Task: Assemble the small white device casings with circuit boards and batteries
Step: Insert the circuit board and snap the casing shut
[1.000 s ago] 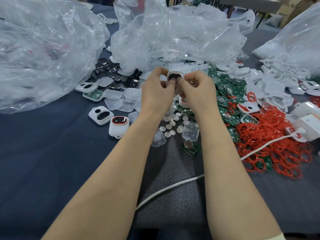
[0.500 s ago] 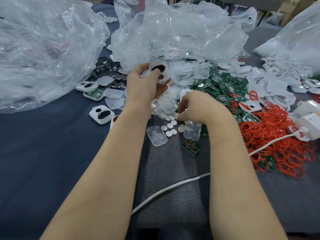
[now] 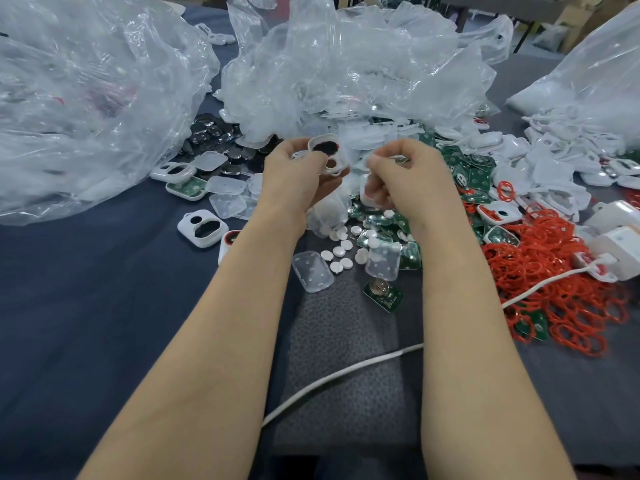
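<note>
My left hand (image 3: 298,176) grips a small white casing (image 3: 326,153) with a dark insert showing in its large opening, raised above the parts pile. My right hand (image 3: 410,178) hovers just right of it with fingers curled, pinching a small part that is too blurred to identify. Below the hands lie white round discs (image 3: 341,252), clear plastic covers (image 3: 311,271) and a single green circuit board (image 3: 382,293) carrying a coin cell. More green boards (image 3: 472,173) are heaped to the right.
Big clear plastic bags (image 3: 86,98) crowd the left, the back and the far right. An empty white casing (image 3: 202,230) and dark inserts (image 3: 214,133) lie on the left. Red rings (image 3: 554,296), white boxes (image 3: 620,244) and a white cable (image 3: 346,372) occupy the right and front.
My right hand left the casing, dipped down to the white discs and has come back up beside it with something pinched. My left hand kept hold of the casing, shifting slightly left.
</note>
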`<state>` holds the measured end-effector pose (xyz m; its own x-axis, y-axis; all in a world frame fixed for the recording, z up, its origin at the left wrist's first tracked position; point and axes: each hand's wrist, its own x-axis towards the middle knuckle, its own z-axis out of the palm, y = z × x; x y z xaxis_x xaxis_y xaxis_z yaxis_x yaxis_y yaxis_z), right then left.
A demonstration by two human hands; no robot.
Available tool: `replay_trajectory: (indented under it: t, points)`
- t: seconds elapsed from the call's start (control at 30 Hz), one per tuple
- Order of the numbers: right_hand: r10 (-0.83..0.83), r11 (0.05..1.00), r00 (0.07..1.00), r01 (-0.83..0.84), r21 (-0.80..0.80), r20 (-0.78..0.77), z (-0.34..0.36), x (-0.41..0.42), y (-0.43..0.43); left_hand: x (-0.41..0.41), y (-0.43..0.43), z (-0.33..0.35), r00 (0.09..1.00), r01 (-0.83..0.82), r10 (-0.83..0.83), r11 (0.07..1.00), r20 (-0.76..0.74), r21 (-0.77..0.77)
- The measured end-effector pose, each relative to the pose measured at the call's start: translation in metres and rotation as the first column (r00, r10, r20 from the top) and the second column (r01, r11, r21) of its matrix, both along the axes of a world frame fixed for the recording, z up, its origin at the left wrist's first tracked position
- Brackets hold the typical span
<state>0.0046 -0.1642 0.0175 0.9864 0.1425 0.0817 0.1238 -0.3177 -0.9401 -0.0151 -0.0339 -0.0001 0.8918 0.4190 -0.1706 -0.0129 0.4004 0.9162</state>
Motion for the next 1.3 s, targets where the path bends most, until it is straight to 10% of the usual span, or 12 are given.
replay_trajectory:
  t: [0.13, 0.37, 1.3]
  points:
    - [0.068, 0.918, 0.993, -0.025, 0.396, -0.095, 0.0, -0.002, 0.009, 0.0, 0.0, 0.0, 1.0, 0.006, -0.006, 0.999, -0.003, 0.033]
    - [0.048, 0.892, 0.994, 0.002, 0.452, -0.1, -0.007, 0.004, 0.01, 0.001, -0.004, 0.001, 1.0, 0.012, -0.012, 1.0, 0.0, 0.015]
    - [-0.105, 0.965, 0.928, 0.182, -0.189, 0.358, -0.02, 0.001, 0.03, -0.001, -0.017, -0.005, 0.992, 0.062, -0.085, 0.974, 0.097, 0.219]
